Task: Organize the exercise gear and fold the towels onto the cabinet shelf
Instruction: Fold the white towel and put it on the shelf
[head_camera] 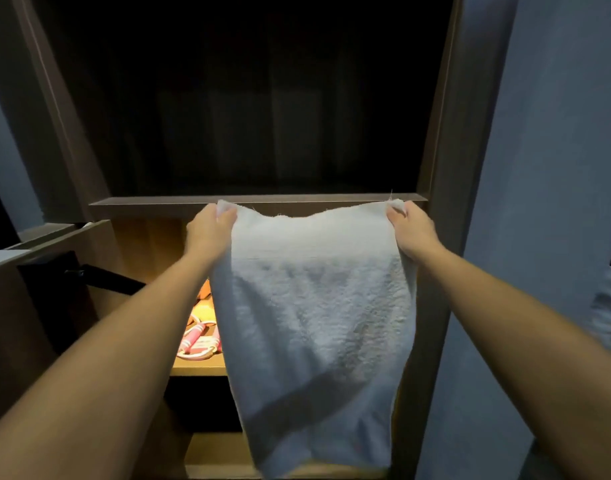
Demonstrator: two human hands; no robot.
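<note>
Towel (314,306): whitish, pale grey where shaded, plain, no print. Smoother band across near the top edge, nubbly loop texture below. Cabinet frame (446,168): dark brown. Upper compartment (245,116): near black, in shadow. Lit shelf (196,370): warm yellow-orange wood tone. Grips (198,336) on it: pink w/ white stripes, plus a whitish cord loop. Behind them a yellow item (203,311) & sth orange, too hidden to name. Wall (556,168) at right: flat blue-grey. Bar (106,278) at left: black.

Most of lit shelf (196,370) behind towel (314,306); pink-handled gear (196,341) half hidden; upper compartment (248,116) too dark.
</note>
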